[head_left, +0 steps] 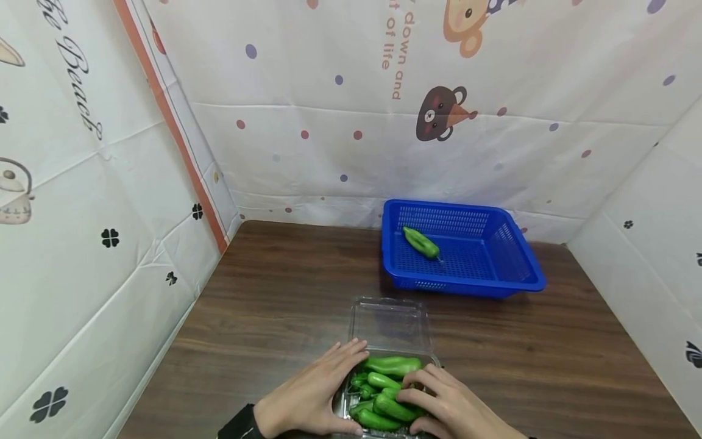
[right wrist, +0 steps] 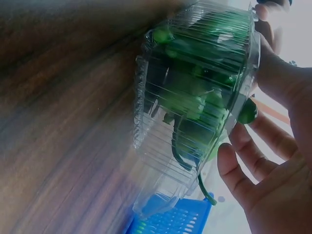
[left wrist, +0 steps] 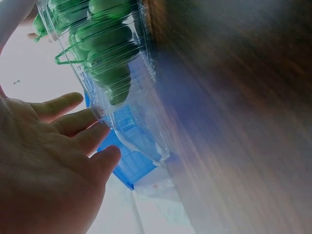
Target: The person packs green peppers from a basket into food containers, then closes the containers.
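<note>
A clear plastic clamshell box [right wrist: 168, 134] full of green peppers [head_left: 392, 366] stands at the near edge of the table, its lid [head_left: 389, 323] folded back. My left hand [head_left: 318, 387] lies along the box's left side with straight fingers, and the fingertips meet the rim in the left wrist view. Over the right part of the box, my right hand [head_left: 446, 399] reaches in with loosely bent fingers touching the peppers. One pepper's end [right wrist: 247, 111] sticks out above the rim beside those fingers. A further green pepper [head_left: 421, 242] lies in a blue basket [head_left: 466, 286].
The blue basket stands at the back of the brown wooden table [head_left: 263, 292], beyond the lid. White printed sheets [head_left: 307, 158] hang behind the table and on both sides.
</note>
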A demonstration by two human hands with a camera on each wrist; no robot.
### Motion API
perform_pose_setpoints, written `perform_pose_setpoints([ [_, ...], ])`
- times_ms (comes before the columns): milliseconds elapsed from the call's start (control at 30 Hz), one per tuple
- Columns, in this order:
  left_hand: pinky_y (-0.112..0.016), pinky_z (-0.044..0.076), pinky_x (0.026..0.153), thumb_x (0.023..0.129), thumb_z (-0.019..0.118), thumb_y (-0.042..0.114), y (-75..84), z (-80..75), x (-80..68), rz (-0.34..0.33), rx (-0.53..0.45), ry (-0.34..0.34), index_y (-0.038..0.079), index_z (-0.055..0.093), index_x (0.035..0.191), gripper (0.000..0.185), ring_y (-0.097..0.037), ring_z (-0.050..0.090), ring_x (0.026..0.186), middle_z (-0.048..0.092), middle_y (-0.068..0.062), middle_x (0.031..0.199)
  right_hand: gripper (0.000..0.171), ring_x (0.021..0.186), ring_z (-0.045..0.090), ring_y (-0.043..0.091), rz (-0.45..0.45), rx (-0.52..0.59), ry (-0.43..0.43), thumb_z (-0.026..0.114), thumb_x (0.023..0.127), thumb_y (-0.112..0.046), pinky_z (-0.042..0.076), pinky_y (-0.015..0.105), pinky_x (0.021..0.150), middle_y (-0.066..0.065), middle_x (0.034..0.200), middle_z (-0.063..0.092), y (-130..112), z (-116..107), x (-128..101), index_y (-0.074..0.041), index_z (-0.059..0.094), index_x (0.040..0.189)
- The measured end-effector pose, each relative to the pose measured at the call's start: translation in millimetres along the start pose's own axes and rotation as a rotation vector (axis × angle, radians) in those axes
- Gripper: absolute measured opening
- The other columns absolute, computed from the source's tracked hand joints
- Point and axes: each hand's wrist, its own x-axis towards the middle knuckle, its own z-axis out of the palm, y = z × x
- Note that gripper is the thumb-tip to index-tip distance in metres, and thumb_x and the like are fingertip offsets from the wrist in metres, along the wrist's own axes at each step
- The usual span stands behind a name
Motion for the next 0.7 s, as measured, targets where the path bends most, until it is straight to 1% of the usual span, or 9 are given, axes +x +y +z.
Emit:
perform_pose_setpoints([
  [133, -0.051, 0.031, 0.120, 0.089, 0.066, 0.068, 2.0, -1.1, 1.5, 0.016, 0.024, 0.020, 0.007, 0.025, 0.162, 0.104, -0.032, 0.028, 0.153, 0.022, -0.008, 0.169, 0.045, 0.105, 0.055, 0.006, -0.017, -0.004, 0.028, 0.081, 0.090, -0.028, 0.048, 0.022, 0.086, -0.008, 0.124, 0.059, -1, -3, 3, -0.020, 0.065, 0.132],
  [267, -0.051, 0.031, 0.120, 0.092, 0.063, 0.068, 2.7, -3.8, 7.0, 0.013, 0.023, 0.034, 0.008, 0.025, 0.163, 0.100, -0.031, 0.028, 0.153, 0.023, -0.008, 0.169, 0.042, 0.107, 0.058, 0.004, -0.001, 0.004, 0.057, 0.082, 0.089, -0.027, 0.048, 0.021, 0.090, -0.009, 0.123, 0.061, 0, -10, 7, -0.020, 0.067, 0.128],
  [333, -0.051, 0.031, 0.120, 0.093, 0.061, 0.068, 1.9, -6.1, 12.1, 0.003, 0.022, 0.040, 0.010, 0.024, 0.163, 0.098, -0.032, 0.029, 0.153, 0.024, -0.008, 0.169, 0.041, 0.106, 0.059, 0.004, 0.022, 0.023, 0.064, 0.082, 0.089, -0.025, 0.046, 0.019, 0.091, -0.009, 0.123, 0.061, 1, -15, 10, -0.020, 0.068, 0.127],
  [433, -0.050, 0.030, 0.121, 0.093, 0.062, 0.067, -0.5, -9.9, 21.2, -0.030, 0.007, 0.052, 0.013, 0.020, 0.165, 0.098, -0.031, 0.026, 0.154, 0.022, -0.007, 0.169, 0.041, 0.103, 0.060, 0.004, 0.049, 0.062, 0.071, 0.083, 0.088, -0.020, 0.046, 0.015, 0.090, -0.008, 0.121, 0.062, 6, -23, 17, -0.018, 0.068, 0.126],
  [533, -0.049, 0.029, 0.122, 0.093, 0.062, 0.067, -3.4, -13.9, 31.8, -0.042, 0.009, 0.078, 0.014, 0.019, 0.165, 0.100, -0.030, 0.025, 0.154, 0.020, -0.007, 0.170, 0.039, 0.102, 0.060, 0.006, 0.058, 0.051, 0.079, 0.081, 0.090, -0.019, 0.046, 0.013, 0.088, -0.006, 0.119, 0.063, 14, -32, 25, -0.016, 0.067, 0.127],
  [700, -0.048, 0.029, 0.122, 0.093, 0.062, 0.067, -7.8, -20.4, 49.2, -0.026, 0.038, 0.111, 0.010, 0.020, 0.165, 0.100, -0.030, 0.026, 0.154, 0.021, -0.009, 0.170, 0.044, 0.113, 0.059, 0.009, 0.092, 0.021, 0.074, 0.077, 0.094, -0.017, 0.044, 0.015, 0.097, -0.004, 0.125, 0.061, 29, -46, 35, -0.018, 0.062, 0.135],
])
